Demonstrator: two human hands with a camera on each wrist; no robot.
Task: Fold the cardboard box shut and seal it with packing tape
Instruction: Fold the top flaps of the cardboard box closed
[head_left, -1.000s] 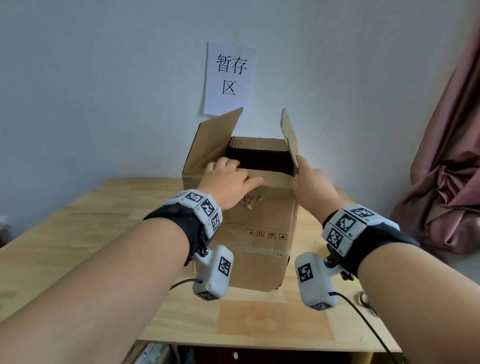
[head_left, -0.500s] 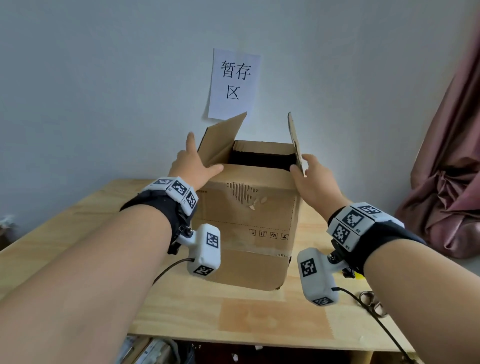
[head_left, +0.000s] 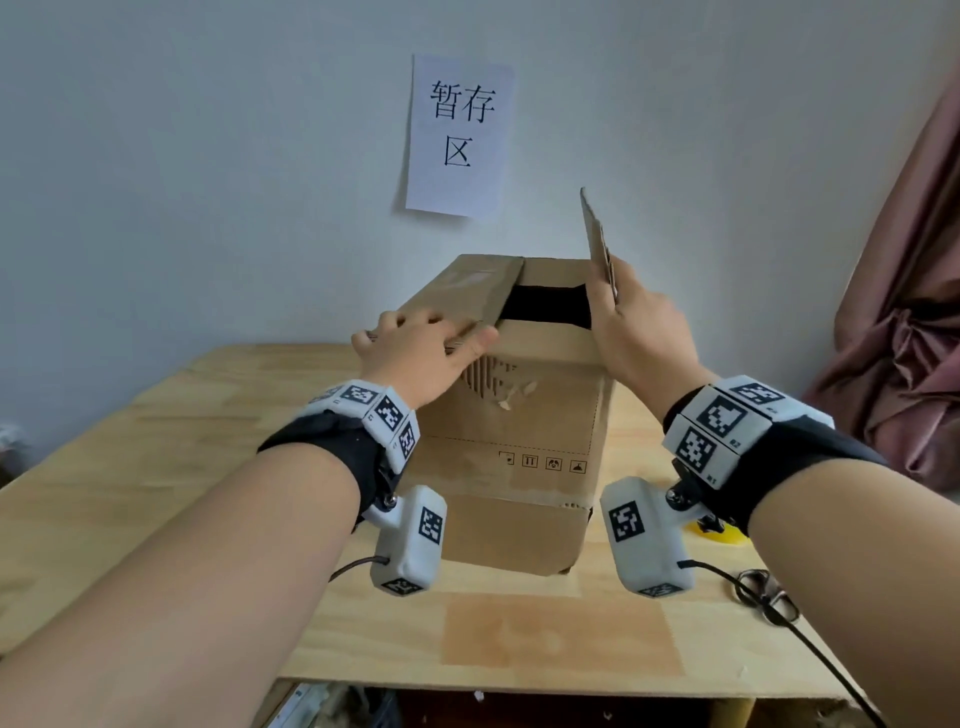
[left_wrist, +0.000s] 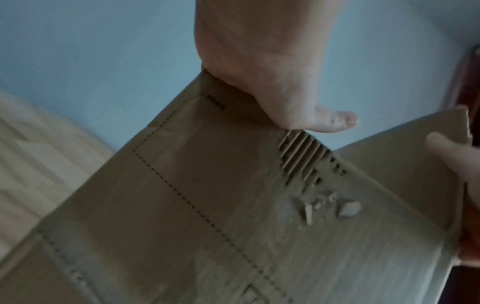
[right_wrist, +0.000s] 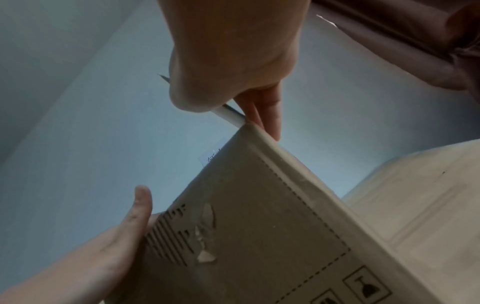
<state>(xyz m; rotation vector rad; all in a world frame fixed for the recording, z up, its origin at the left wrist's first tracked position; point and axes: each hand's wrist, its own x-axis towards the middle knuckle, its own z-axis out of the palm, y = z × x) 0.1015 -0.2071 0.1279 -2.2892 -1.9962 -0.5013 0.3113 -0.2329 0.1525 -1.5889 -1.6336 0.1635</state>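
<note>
A brown cardboard box stands on the wooden table against the wall. Its left flap lies folded down over the top. My left hand lies on that flap and presses it, with the thumb at the box's front top edge. The right flap stands upright, and my right hand pinches its near edge between thumb and fingers. A dark gap stays uncovered between the two flaps. The box front has a torn patch of bare corrugation.
A paper sign hangs on the wall behind the box. At the table's right lie scissors and a yellow object, partly hidden by my wrist. A pink curtain hangs at the right.
The left flap stood upright before and now lies flat under my left hand. My right hand has risen from the box's corner and taken hold of the upright right flap.
</note>
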